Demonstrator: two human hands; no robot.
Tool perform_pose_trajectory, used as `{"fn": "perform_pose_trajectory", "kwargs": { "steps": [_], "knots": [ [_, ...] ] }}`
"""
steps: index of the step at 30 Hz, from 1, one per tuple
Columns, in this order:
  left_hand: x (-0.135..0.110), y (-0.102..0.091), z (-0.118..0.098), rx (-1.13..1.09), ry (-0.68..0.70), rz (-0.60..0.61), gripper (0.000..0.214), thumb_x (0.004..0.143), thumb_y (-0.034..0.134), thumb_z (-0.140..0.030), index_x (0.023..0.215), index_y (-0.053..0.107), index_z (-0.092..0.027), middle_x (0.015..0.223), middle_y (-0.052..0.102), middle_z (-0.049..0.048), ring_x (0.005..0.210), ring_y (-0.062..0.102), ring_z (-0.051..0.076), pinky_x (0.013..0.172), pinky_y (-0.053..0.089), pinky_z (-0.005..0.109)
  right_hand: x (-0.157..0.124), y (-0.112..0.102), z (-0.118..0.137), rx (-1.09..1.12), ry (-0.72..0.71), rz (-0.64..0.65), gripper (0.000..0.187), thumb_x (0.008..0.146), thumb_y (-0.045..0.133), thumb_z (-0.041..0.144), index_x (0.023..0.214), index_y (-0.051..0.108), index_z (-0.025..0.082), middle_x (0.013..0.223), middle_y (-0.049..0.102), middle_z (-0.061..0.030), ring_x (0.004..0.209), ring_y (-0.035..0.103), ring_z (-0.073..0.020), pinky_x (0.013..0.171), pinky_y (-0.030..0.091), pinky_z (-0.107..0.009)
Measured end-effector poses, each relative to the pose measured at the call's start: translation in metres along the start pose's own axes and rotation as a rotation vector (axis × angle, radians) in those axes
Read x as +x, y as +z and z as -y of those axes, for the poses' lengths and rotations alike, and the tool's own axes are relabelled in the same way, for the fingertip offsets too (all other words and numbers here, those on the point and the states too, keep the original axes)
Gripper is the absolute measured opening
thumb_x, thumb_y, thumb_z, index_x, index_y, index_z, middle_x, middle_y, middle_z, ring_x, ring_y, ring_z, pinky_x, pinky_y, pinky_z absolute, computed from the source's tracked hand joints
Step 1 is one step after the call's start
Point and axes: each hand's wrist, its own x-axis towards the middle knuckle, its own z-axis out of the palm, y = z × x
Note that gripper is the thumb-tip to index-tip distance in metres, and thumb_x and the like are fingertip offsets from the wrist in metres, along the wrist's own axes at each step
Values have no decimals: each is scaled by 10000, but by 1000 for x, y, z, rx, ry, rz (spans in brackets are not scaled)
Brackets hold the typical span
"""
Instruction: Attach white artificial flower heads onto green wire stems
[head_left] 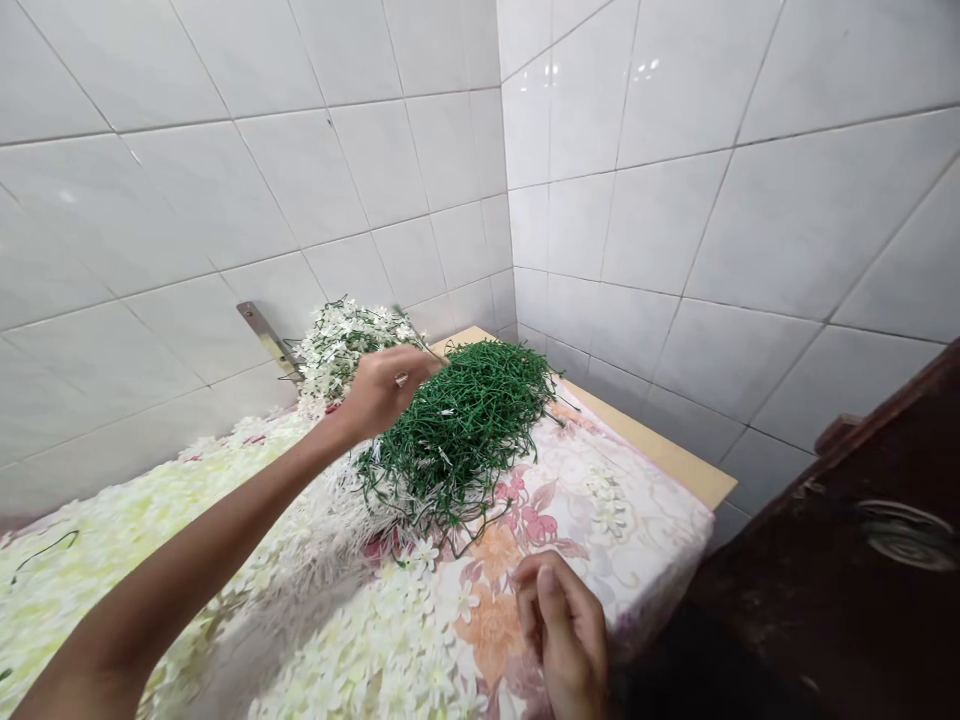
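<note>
My left hand (382,392) reaches in from the lower left, its curled fingers at the edge of a heap of thin green wire-like stems (457,430). A thin stem seems pinched in those fingers, and a ring shows on one finger. Behind the hand rises a mound of white artificial flower garlands (352,340). More white blossoms (337,625) spread across the lower left. My right hand (562,630) hangs at the bottom, fingertips pinched together over a pink-and-orange floral cloth (577,500), with nothing visible between them.
White tiled walls (300,170) meet in a corner behind the heaps. A metal bracket (262,335) is fixed to the left wall. A pale wooden board edge (660,450) shows beyond the cloth. A dark wooden panel (847,520) fills the lower right.
</note>
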Motion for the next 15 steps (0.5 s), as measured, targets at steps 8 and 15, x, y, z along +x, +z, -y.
{"fn": "perform_pose_trajectory", "kwargs": {
  "steps": [8, 15],
  "knots": [
    [-60, 45, -96, 145, 478, 653, 181, 931, 471, -163, 870, 640, -178, 721, 554, 28, 654, 479, 152, 588, 359, 306, 3, -2, -2, 20, -30, -46, 346, 927, 439, 520, 1067, 505, 211, 637, 513, 27, 520, 442, -95, 487, 377, -203],
    [-36, 51, -92, -149, 342, 666, 256, 893, 566, -400, 1015, 645, -190, 993, 627, 68, 980, 550, 198, 872, 416, 332, 2, 4, -5, 102, -169, -258, 244, 966, 410, 432, 846, 432, 222, 609, 418, 68, 483, 376, -66, 448, 342, -167]
  ]
}}
